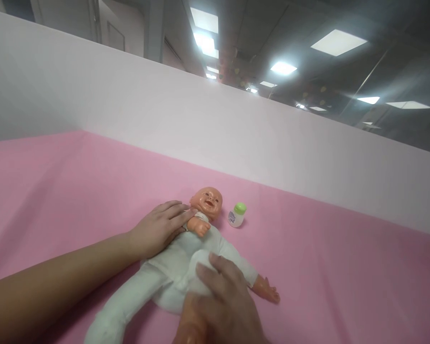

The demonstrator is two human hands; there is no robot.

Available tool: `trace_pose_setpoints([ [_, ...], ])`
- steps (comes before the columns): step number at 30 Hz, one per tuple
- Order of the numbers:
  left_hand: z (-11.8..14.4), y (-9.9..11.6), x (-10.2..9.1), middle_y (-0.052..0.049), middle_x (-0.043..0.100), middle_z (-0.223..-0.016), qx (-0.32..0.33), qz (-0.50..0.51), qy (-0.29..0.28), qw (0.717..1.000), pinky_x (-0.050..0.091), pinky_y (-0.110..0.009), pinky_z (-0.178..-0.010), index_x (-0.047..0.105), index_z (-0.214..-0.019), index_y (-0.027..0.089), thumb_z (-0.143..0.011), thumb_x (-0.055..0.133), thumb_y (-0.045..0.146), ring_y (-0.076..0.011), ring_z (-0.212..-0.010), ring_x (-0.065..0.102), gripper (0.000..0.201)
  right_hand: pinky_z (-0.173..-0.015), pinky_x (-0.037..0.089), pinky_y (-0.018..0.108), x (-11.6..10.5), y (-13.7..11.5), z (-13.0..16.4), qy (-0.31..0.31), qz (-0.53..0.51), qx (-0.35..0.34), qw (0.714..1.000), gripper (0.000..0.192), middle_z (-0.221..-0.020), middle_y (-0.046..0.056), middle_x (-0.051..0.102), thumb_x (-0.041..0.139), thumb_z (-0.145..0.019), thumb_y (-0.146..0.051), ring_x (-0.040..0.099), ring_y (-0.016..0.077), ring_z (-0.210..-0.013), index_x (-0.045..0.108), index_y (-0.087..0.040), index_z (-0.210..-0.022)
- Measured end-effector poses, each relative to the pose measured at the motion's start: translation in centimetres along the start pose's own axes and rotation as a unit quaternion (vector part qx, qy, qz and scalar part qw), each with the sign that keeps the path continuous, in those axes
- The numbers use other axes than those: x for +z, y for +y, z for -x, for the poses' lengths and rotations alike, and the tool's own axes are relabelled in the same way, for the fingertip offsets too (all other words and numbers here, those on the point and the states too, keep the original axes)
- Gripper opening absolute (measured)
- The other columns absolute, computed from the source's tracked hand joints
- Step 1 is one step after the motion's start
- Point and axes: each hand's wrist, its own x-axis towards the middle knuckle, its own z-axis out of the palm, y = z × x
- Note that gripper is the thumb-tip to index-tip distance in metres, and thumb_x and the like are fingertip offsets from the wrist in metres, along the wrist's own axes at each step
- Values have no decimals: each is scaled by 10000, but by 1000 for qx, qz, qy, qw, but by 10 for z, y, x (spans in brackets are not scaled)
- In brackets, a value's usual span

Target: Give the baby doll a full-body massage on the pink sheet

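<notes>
A baby doll (pixel 189 243) in a white cloth suit lies on its back, head away from me. My left hand (pixel 161 227) lies on the doll's shoulder and arm, its fingers stretched out and its thumb hidden. With bent fingers, my right hand (pixel 229 301) presses a white round pad (pixel 198 260), which looks like a powder puff, at the doll's hip and the top of its bare leg (pixel 190 325). The palm side of that hand is hidden, and its lower part is blurred. The doll's other leg (pixel 122 296) is covered in white cloth.
A small white bottle (pixel 236 217) with a green cap stands right of the doll's head. Pink cloth (pixel 326 267) covers the surface. Beyond it runs a white partition wall (pixel 200 124), with ceiling lights (pixel 338 42) above.
</notes>
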Motion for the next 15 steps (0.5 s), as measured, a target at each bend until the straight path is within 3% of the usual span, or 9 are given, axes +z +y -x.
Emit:
trace_pose_setpoints([
  [5,1,0,0,-111,596,-1441,-2,-8,-49,999,403,-534,-1131,534,-1476,288,-1018,499,349,-343,-1374,480,464,-1069,557,462,9,20,-10,-47,-35,65,996,303,-1348,94,660,656,-833,-160,553,294,-1354,611,-230,-1123],
  [11,0,2,-1,-95,615,-1391,-59,84,-29,994,416,-464,-1104,593,-1391,292,-998,525,374,-301,-1297,536,408,-1078,537,512,4,7,-14,-48,-35,91,994,306,-1348,112,654,648,-856,-162,549,318,-1347,594,-224,-1151],
  [15,-1,4,-5,-109,671,-1269,-198,160,35,966,460,-426,-993,601,-1293,225,-992,498,469,-302,-1167,606,401,-1014,571,517,0,-2,-12,-27,-22,63,997,277,-1211,95,716,690,-845,-221,641,329,-1209,629,-237,-1114],
])
